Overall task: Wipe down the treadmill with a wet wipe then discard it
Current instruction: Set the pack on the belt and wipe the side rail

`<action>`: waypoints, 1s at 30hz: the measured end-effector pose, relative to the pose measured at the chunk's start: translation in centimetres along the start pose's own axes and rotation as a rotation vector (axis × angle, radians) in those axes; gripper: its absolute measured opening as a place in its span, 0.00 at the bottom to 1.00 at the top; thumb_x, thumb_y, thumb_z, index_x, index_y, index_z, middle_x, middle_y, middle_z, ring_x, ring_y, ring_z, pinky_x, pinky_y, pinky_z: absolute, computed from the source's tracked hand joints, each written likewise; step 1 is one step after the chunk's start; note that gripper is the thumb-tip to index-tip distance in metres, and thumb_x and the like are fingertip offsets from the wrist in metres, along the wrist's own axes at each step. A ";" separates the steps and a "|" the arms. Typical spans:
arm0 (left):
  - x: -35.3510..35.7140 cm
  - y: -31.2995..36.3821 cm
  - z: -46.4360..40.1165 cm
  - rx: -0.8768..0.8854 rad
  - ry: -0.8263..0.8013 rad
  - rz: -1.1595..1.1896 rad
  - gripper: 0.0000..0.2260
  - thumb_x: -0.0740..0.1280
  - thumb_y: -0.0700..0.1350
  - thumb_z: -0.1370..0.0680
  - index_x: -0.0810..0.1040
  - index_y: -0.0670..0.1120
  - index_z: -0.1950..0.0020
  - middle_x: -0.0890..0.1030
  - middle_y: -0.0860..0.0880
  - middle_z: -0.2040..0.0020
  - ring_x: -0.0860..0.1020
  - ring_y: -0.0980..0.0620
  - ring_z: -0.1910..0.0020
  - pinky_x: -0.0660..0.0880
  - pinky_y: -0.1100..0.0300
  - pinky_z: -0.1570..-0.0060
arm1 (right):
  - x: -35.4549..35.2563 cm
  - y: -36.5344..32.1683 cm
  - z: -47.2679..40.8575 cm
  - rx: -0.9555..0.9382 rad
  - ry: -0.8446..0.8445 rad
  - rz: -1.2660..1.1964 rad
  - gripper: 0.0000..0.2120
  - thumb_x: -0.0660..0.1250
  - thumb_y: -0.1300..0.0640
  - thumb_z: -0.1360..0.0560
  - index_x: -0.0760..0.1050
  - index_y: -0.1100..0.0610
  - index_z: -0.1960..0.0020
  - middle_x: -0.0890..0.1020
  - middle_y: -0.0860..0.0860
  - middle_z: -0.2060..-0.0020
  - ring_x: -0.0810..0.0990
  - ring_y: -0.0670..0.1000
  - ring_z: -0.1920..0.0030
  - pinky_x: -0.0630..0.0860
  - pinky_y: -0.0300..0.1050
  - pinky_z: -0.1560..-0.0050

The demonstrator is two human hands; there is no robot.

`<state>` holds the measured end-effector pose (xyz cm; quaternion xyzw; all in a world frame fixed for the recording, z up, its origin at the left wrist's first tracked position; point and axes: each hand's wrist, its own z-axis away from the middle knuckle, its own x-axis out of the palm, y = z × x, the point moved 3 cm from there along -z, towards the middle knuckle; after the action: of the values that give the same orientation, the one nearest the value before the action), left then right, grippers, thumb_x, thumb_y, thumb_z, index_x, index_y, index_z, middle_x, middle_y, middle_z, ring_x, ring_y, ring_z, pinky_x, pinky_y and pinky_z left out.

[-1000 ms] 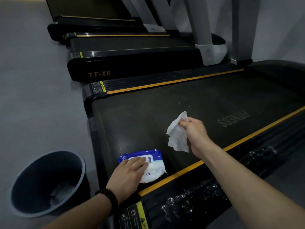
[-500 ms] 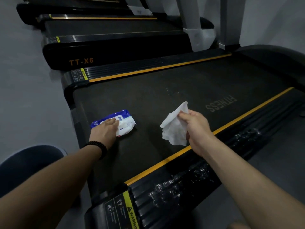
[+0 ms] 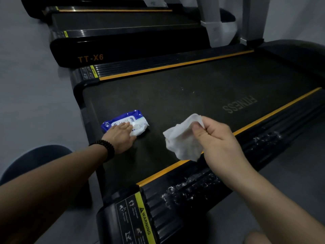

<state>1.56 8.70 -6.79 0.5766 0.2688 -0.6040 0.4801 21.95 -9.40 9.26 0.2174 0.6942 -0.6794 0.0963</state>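
A black treadmill belt (image 3: 184,95) with orange side stripes fills the middle of the view. My right hand (image 3: 218,138) pinches a crumpled white wet wipe (image 3: 182,141), which hangs above the belt's near edge. A blue and white pack of wipes (image 3: 123,121) lies on the belt near its rear end. My left hand (image 3: 119,136), a black bead bracelet on its wrist, rests flat on the pack's near side and covers part of it.
A dark round bin (image 3: 35,155) stands on the grey floor at the left, mostly hidden behind my left forearm. A second treadmill (image 3: 91,57) marked TT-X6 lies beyond. Grey uprights (image 3: 219,29) rise at the back right. The near side rail (image 3: 193,187) glistens wet.
My left hand slid the wipe pack from the belt's near corner further onto the belt. My right hand drew the wipe slightly nearer. The bin has slipped mostly out of sight.
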 end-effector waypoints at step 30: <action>-12.2 14.5 15.9 -0.369 0.073 1.491 0.06 0.68 0.41 0.22 0.82 0.40 0.57 0.80 0.46 0.62 0.76 0.52 0.63 0.74 0.60 0.62 | -3.3 -5.6 -0.6 0.722 -0.358 -0.165 0.10 0.62 0.49 0.18 0.79 0.53 0.50 0.87 0.52 0.53 0.85 0.52 0.50 0.79 0.55 0.40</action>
<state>5.99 -7.72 11.23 0.5357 -0.0789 -0.0465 0.8395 22.51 -9.28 15.74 0.0592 0.3986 -0.9118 0.0783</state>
